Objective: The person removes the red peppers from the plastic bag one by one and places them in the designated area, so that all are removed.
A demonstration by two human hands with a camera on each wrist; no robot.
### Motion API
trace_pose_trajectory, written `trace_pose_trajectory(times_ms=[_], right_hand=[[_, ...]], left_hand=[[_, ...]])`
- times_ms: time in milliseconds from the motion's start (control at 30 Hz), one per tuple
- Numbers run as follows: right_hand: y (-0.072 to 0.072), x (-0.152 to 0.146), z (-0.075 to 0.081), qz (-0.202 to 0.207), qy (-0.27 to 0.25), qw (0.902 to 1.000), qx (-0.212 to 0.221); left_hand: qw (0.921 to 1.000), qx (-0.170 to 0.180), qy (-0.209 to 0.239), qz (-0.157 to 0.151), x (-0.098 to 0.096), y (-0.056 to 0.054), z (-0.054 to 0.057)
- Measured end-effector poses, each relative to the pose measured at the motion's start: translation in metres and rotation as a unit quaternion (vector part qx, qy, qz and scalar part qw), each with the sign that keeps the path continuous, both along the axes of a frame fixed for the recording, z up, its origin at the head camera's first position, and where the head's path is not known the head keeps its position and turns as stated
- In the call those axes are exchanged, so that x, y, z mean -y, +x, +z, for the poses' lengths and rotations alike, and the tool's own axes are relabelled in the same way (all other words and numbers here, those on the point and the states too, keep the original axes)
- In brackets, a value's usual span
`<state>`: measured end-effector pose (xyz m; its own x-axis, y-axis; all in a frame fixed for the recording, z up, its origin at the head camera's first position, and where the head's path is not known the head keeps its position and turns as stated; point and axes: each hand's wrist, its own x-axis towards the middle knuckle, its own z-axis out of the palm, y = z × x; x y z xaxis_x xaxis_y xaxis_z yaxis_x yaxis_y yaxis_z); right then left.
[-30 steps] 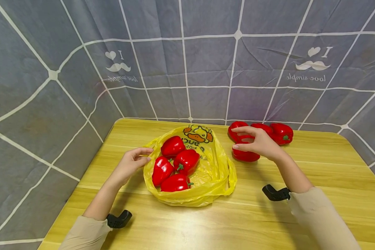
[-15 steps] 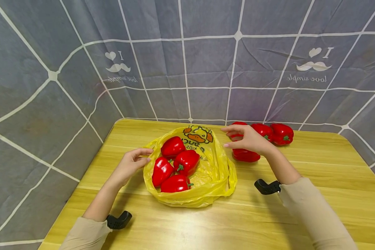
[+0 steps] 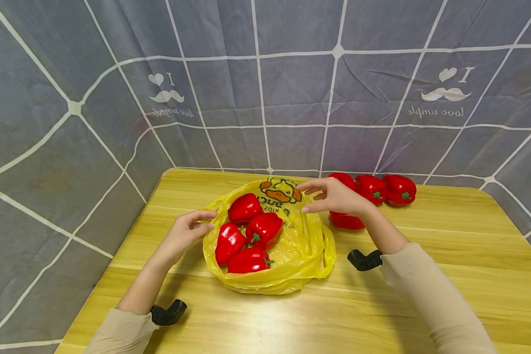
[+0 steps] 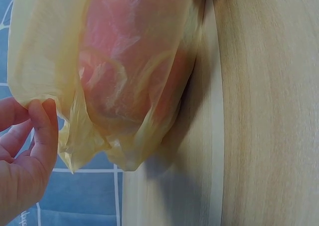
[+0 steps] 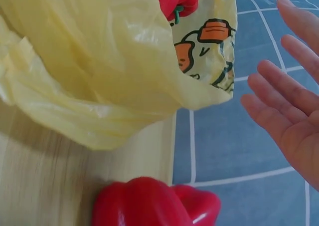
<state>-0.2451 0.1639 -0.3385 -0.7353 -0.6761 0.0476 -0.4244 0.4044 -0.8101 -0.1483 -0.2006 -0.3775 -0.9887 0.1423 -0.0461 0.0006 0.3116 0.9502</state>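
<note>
Beige-sleeved left hand (image 3: 183, 236): thumb and fingertips drawn together, pinching the left rim of the bag.
Yellow plastic bag (image 3: 265, 282): between the hands, mouth gaping upward and roughly round, so no clear long axis.
Bagged bell peppers (image 3: 264, 229): four red ones, gathered on the bag's left side, nearer the left hand.
Right hand (image 3: 332, 196): fingers loosely extended, holding nothing; just beside the bag's far right rim, a narrow gap showing from the right wrist.
Single bell pepper (image 3: 346, 221): right of the bag, partly hidden by the right hand; long axis seemingly left to right.
Row of three bell peppers (image 3: 370, 189): beyond and right of the right hand, the nearer one, along the far edge.
Room for moving: worktop (image 3: 447, 275) between the forearms and rightward; grey curtain (image 3: 292, 88) bounds the far side.
</note>
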Motion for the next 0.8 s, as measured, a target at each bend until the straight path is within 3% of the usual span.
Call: trace_pose_trajectory(times_ms=[600,800], right_hand=[[-0.008,0.033,0.0,0.05,0.012,0.9985,0.021],[-0.008,0.043,-0.001,0.064,0.027,0.9976,0.001]], left_hand=[[1.0,0.005,0.002,0.002,-0.002,0.001,0.0],[1.0,0.004,0.001,0.001,-0.002,0.001,0.001]])
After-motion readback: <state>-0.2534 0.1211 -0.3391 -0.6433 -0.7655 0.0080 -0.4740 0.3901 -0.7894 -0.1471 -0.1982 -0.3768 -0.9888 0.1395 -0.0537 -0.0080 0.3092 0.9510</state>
